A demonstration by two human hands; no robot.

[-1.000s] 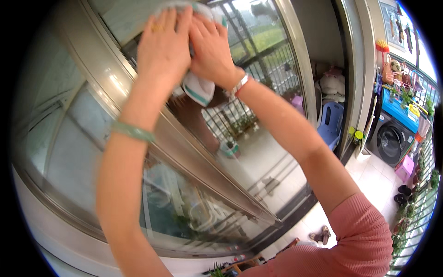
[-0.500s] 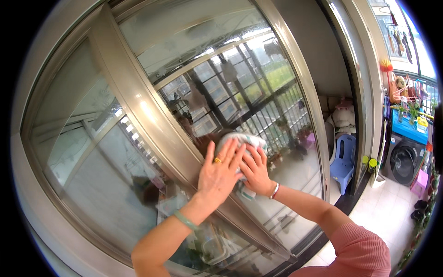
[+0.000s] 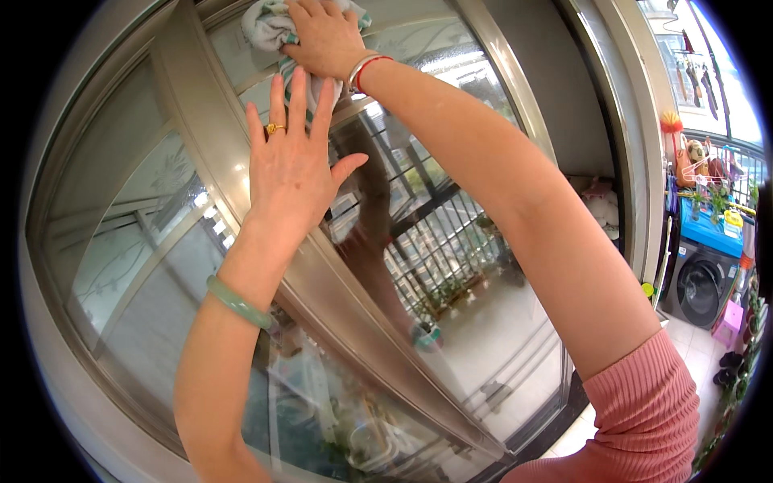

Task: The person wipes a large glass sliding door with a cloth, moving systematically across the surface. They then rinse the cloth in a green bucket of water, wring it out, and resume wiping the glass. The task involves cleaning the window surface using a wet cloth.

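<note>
A white cloth with green stripes lies bunched against the upper part of the sliding door's glass pane. My right hand presses on the cloth from above, its arm stretched up across the pane. Part of the cloth hangs down below that hand, close to the fingertips of my left hand. With fingers spread and holding nothing, my left hand lies along the door's metal upright; whether its palm touches is hidden.
Another glass panel stands left of the upright. At right, past the door opening, are a dark washing machine with a blue cover, a pink stool, dark shoes and plants. The panes carry reflections of a railing.
Both hands have gone up the glass. The right hand has carried the cloth to the top left, while the left hand has come off the right hand and sits below it.
</note>
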